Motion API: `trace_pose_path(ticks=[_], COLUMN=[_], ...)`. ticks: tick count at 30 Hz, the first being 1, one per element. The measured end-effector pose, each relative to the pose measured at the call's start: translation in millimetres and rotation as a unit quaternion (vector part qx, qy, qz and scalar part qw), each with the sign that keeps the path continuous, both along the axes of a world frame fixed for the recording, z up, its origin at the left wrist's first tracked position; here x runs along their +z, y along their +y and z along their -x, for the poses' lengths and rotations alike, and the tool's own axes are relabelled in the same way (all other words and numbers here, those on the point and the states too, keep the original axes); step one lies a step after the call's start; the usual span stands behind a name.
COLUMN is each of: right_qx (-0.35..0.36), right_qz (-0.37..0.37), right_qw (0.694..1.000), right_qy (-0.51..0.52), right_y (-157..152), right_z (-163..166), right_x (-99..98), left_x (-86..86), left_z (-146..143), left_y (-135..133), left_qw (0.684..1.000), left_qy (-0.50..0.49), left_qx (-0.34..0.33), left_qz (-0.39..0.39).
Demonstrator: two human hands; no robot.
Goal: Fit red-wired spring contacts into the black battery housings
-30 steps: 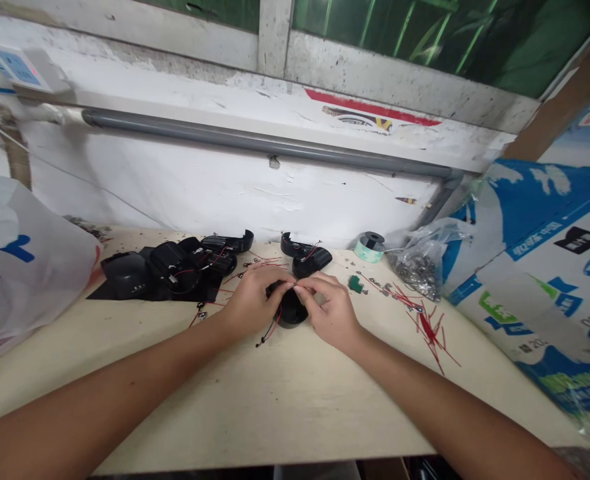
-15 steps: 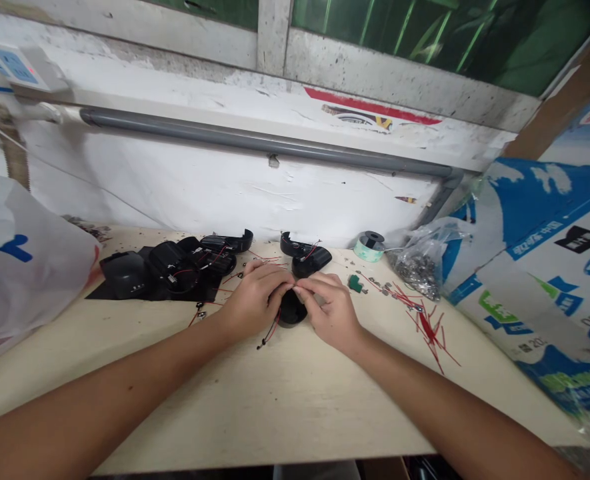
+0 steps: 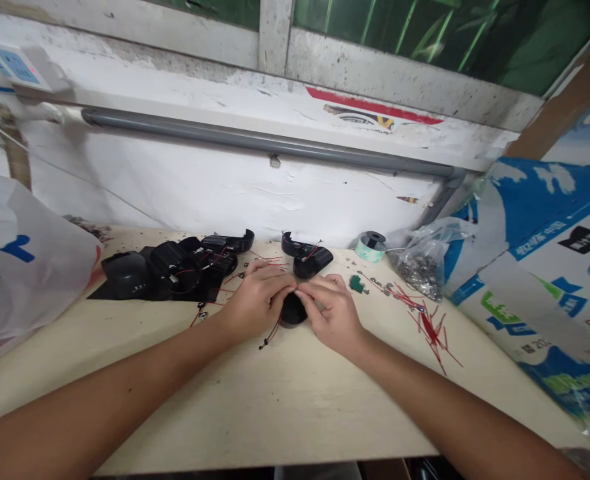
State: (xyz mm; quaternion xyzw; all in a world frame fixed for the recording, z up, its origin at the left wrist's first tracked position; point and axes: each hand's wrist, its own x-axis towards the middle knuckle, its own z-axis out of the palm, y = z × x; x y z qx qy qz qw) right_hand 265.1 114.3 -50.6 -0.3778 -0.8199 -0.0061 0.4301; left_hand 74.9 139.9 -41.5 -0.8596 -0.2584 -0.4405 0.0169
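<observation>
My left hand (image 3: pixel 261 298) and my right hand (image 3: pixel 331 308) meet fingertip to fingertip over a black plastic housing (image 3: pixel 295 315) on the table. Both are closed in a pinch around its upper edge; whatever lies between the fingertips is hidden. A red and black wire pair (image 3: pixel 271 335) with a small dark connector hangs out below my left hand. Just beyond the fingers lies another black housing (image 3: pixel 313 263) with a thin wire and a curved black shell (image 3: pixel 289 243) beside it.
Several black housings (image 3: pixel 175 267) with wires lie on a dark sheet at the left. Toward the right are a green piece (image 3: pixel 357 284), small metal parts, red wires (image 3: pixel 431 330), a spool (image 3: pixel 370 247) and a clear bag of metal parts (image 3: pixel 419 267). A white bag (image 3: pixel 35 267) and blue-white packaging (image 3: pixel 549 267) flank the table.
The hands keep almost the same pinched position over the housing. The whole view has shifted very slightly.
</observation>
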Motion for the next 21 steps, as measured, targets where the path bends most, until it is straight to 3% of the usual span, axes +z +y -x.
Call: trace_pose_path(ticks=[8,16,21], right_qx=[0.008,0.033,0.031], right_qz=[0.046,0.083,0.066], right_qw=[0.996,0.992,0.992], right_qy=[0.082,0.09,0.101], right_y=[2.9,7.4,6.5], right_z=[5.8,4.3,4.6], right_x=[0.6,-3.7,-1.7], left_x=[-0.1,-1.8,-4.4], left_z=[1.0,1.3,-0.1], left_y=[3.0,1.6,4.5], left_qw=[0.999,0.997,0.996], left_qy=[-0.019,-0.009,-0.027], left_qx=[-0.003,-0.006,-0.005], left_qz=[0.037,0.077,0.083])
